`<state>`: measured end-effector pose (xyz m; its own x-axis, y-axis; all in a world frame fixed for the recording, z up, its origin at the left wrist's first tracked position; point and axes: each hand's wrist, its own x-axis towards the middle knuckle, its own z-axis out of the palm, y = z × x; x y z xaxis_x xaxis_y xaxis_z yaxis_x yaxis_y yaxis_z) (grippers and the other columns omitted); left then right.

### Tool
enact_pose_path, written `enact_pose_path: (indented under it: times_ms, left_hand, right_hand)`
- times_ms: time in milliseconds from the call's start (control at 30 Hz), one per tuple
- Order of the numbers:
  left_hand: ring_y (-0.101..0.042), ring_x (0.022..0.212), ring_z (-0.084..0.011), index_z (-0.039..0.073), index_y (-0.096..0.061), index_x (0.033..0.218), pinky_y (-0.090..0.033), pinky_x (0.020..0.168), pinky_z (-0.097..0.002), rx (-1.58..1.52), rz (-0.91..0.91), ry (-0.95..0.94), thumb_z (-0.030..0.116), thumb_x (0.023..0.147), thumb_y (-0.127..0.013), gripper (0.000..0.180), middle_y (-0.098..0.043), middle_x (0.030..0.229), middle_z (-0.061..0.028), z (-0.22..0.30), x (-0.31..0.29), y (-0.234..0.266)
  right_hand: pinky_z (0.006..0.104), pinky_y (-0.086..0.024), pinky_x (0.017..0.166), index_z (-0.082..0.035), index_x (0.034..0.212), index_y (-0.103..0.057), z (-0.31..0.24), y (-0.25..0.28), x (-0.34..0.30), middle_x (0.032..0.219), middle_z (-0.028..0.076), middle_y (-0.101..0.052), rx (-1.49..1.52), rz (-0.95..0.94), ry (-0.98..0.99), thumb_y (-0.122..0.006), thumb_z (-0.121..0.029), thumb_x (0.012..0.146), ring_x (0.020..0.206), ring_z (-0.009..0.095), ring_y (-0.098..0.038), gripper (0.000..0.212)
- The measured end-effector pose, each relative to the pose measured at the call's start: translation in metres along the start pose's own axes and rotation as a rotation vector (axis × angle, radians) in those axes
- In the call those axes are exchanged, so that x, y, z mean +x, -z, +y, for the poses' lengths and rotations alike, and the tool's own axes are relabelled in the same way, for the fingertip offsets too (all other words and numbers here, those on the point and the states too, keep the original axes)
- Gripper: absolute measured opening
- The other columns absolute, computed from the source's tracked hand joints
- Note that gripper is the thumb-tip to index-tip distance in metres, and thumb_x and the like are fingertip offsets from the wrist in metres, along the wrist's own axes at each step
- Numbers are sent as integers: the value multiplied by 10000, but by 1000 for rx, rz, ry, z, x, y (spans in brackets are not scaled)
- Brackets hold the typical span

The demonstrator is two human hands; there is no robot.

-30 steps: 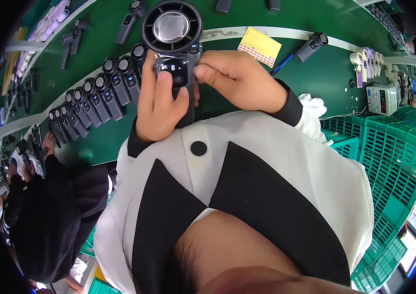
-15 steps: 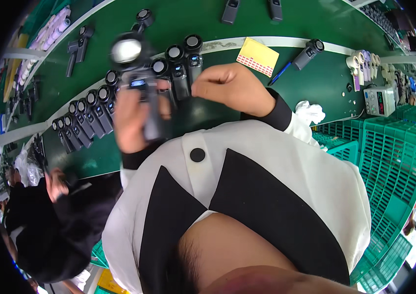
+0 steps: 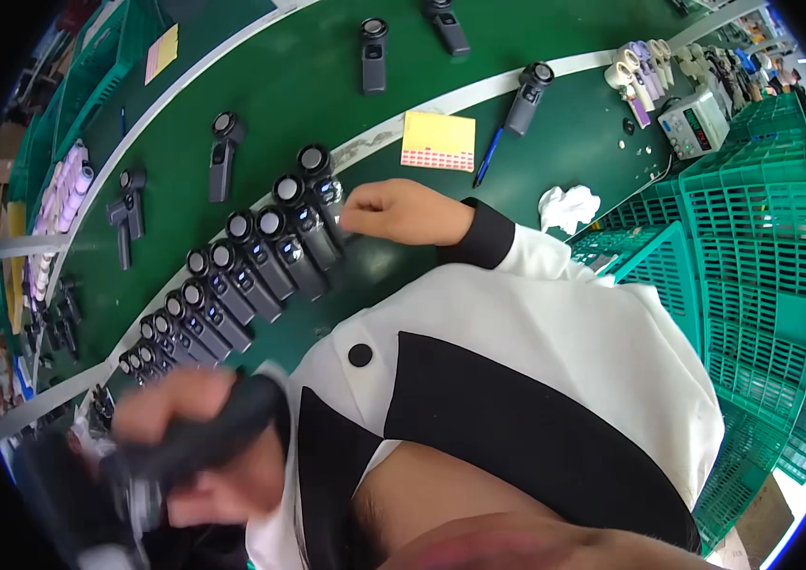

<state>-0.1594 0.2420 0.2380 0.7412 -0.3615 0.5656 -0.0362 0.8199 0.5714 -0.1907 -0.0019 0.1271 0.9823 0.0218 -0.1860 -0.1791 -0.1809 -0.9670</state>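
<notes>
A black handheld device [image 3: 199, 442] is low on the left, blurred, held in the left hand [image 3: 184, 446] with fingers wrapped around it. The right hand [image 3: 403, 211] touches the far end of a row of similar devices [image 3: 241, 275] on the green counter [image 3: 327, 76]; its fingers are curled together. A yellow notepad [image 3: 438, 141] lies beyond.

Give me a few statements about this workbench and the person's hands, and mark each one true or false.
1. The right hand rests at the near end of the row of black handheld devices with round lenses. True.
2. The left hand is empty. False: it grips a black handheld device, blurred by motion.
3. A yellow sticker sheet lies on the green work table with a blue pen beside it. True.
4. The green plastic crates stand on the person's left. False: they stand on the right.
</notes>
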Motion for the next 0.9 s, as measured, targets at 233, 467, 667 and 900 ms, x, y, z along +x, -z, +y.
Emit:
enact_pose_path:
  times_ms: [233,467,667,900]
  left_hand:
    - [-560,714,-220,37,-418,1013,-483,617,-333,-65,358,1154,86,800,-496,232,-550,859,-137,-207,42,87]
    - [-511,902,-319,-120,-426,950,-491,756,-425,-53,615,852,-11,777,-490,214,-486,962,-222,-364,101,156]
    - [-569,664,-221,-27,-519,811,-453,609,-298,1022,-54,1023,224,713,-591,279,-587,742,-137,-281,44,111]
    - [-487,621,-344,-23,-452,756,-407,563,-433,2029,-229,233,240,708,-586,299,-468,706,-191,-226,-64,108]
  right_hand:
    - [216,-403,698,-20,867,-578,16,48,-24,788,7,-569,9,164,2,-499,-172,844,758,77,-506,173]
    - [204,-396,672,-14,879,-569,28,62,-26,784,4,-563,71,191,-74,-492,-158,848,742,65,-491,166]
    - [203,-372,597,-15,850,-557,46,54,-13,717,-15,-511,89,233,-86,-508,-175,837,672,49,-453,169]
    - [258,-378,532,11,779,-549,53,22,18,630,31,-522,85,261,-160,-530,-234,802,579,98,-461,246]
